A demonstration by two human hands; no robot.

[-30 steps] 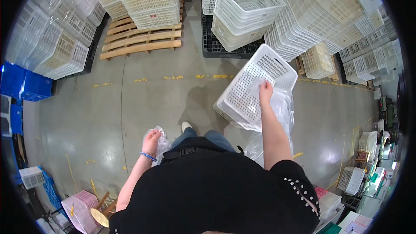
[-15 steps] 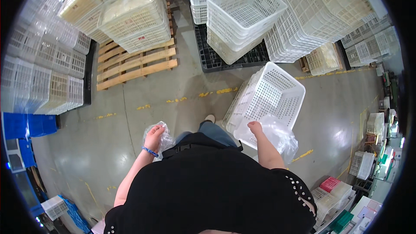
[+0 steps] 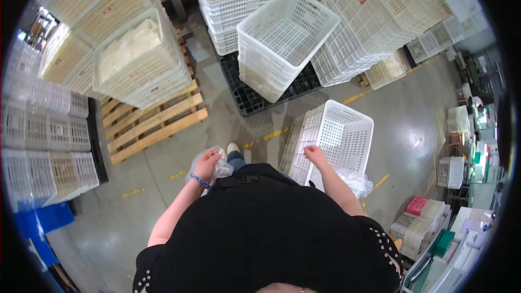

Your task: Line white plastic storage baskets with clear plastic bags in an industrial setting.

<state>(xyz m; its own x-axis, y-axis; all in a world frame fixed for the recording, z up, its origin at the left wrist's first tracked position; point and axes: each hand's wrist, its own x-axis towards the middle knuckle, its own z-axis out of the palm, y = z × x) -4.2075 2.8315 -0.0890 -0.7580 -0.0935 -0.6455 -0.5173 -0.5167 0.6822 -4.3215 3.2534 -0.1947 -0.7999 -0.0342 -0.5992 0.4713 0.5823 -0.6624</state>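
Left hand: your left hand (image 3: 206, 164) is closed around a crumpled clear bag (image 3: 216, 167), bunched at hip height so the loose film stays out of your way.
Right hand: your right hand (image 3: 313, 154) has its fingers curled over the near rim of the crate (image 3: 336, 141); it grips the rim only, and the crate hangs at your right side.
Crate: white, lattice-walled, empty as far as you can see, tipped so its open mouth faces up and away from you. Held by one edge, it tilts under its own weight.
Second bag: more clear plastic (image 3: 355, 182) sits just beside your right forearm, below the crate; whether you hold it or it only rests there cannot be told.
Stack ahead: a stack of empty crates (image 3: 285, 38) stands on a black pallet (image 3: 255, 97), the top one skewed rather than squared on those beneath, with taller stacks close behind.
Left side: a wooden pallet (image 3: 157, 122) carries crates, one of them with pale contents (image 3: 130, 46) showing at its open top.
Floor: grey concrete with broken yellow marks (image 3: 266, 137) running between you and the pallets; one shoe (image 3: 233, 148) shows near that line.
Right edge: boxes and shelves (image 3: 423, 222) stand well apart from the crate.
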